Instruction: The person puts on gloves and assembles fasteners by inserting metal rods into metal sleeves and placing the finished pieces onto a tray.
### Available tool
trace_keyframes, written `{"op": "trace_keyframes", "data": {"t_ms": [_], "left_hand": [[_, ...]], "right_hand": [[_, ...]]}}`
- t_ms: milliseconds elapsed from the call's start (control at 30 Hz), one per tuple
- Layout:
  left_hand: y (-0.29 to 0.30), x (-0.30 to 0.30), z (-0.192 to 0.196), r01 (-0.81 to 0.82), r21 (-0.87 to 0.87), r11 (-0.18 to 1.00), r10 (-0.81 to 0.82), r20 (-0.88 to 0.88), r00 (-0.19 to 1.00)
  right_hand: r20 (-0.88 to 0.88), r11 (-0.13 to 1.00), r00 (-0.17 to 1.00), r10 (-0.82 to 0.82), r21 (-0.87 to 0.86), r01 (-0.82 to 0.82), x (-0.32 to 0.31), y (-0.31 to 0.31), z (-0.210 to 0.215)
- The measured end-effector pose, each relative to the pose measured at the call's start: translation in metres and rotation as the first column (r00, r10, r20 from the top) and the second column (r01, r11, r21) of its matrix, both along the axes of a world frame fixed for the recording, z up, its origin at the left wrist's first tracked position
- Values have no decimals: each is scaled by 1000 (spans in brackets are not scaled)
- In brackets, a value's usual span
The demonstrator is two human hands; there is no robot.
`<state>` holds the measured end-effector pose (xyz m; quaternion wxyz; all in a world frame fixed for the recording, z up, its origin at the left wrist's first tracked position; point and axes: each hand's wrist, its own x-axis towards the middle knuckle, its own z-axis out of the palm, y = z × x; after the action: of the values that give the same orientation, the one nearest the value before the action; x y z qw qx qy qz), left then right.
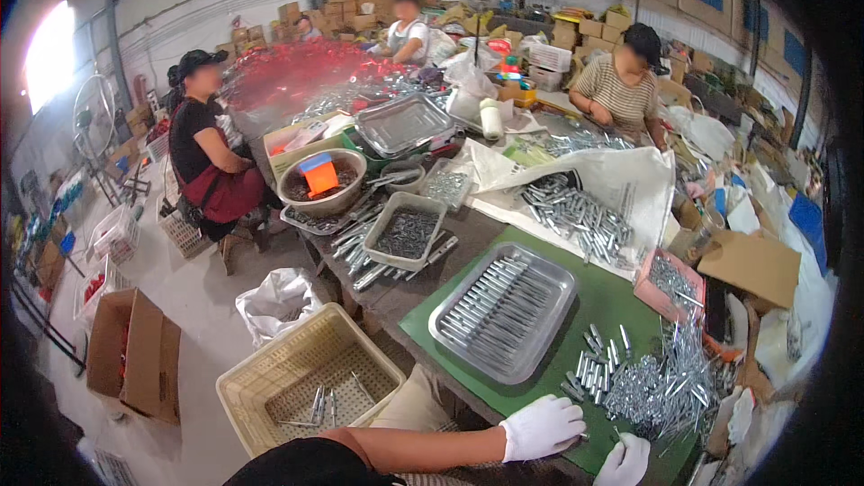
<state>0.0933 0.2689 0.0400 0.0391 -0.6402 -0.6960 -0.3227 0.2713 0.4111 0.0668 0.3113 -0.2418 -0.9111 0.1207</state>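
Observation:
My left hand (544, 427), in a white glove, is curled at the near edge of the green mat (603, 306). A small metal piece (584, 437) shows at its fingertips. To its right, my right hand (625, 462), also gloved, pinches a thin metal pin (618, 433); the lower part of this hand is cut off by the picture's edge. Just beyond my hands lie a heap of small shiny metal parts (639, 384) and loose metal tubes (596, 369). A steel tray (562, 306) on the mat holds rows of slim metal rods (495, 301).
A beige plastic basket (243, 400) with several rods stands left of the table. A pink bin (670, 281) of metal parts is at the right. Farther off are a white sack (643, 184) with tubes, a grey tub (409, 229) and a bowl (324, 202). Several people sit around.

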Motion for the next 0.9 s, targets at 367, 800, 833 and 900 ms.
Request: {"op": "trace_keyframes", "data": {"t_ms": [367, 800, 833, 900], "left_hand": [[3, -1, -4, -2, -6, 1000, 2, -24, 1000], [3, 19, 2, -100, -52, 994, 101, 13, 995], [3, 20, 2, -85, -46, 995, 86, 20, 996], [2, 21, 2, -61, -65, 996, 63, 33, 997]], "right_hand": [[161, 989, 979, 129, -87, -116, 24, -1, 14], [150, 988, 977, 154, 6, -157, 22, -3, 22], [108, 983, 979, 171, 52, -178, 23, -5, 22], [110, 993, 987, 113, 15, -115, 29, -4, 6]]}}
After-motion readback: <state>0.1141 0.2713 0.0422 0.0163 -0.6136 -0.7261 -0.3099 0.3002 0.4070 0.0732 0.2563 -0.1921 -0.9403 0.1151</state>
